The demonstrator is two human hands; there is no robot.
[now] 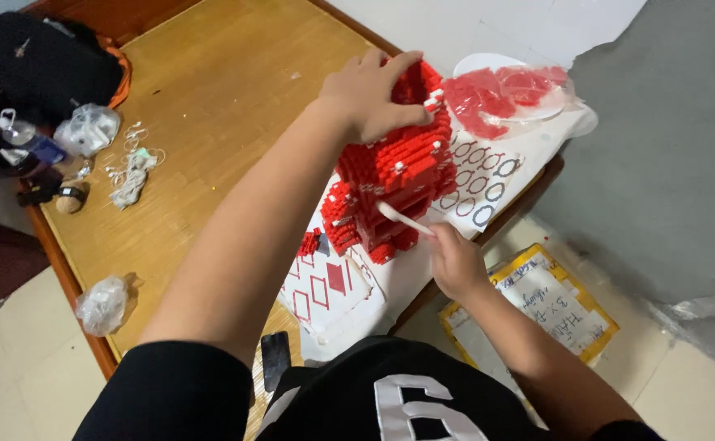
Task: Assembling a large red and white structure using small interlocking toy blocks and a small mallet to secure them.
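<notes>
A red brick-built model [396, 175] with a few white studs stands on printed instruction sheets [488, 175] on a wooden table. My left hand [371, 94] rests on the model's top, fingers spread over it and gripping it. My right hand [455, 260] is at the model's lower right side and holds a thin white stick-like tool [404, 218] whose tip touches the red bricks. A small loose cluster of red bricks [309, 242] lies beside the model's base.
A clear bag of red bricks [500, 94] lies on a white plate at the back right. A black bag [39, 57], small plastic bags [88, 128], white cables [133, 175] and a dark phone [275, 358] are on the table. A yellow-edged box [549, 306] sits on the floor.
</notes>
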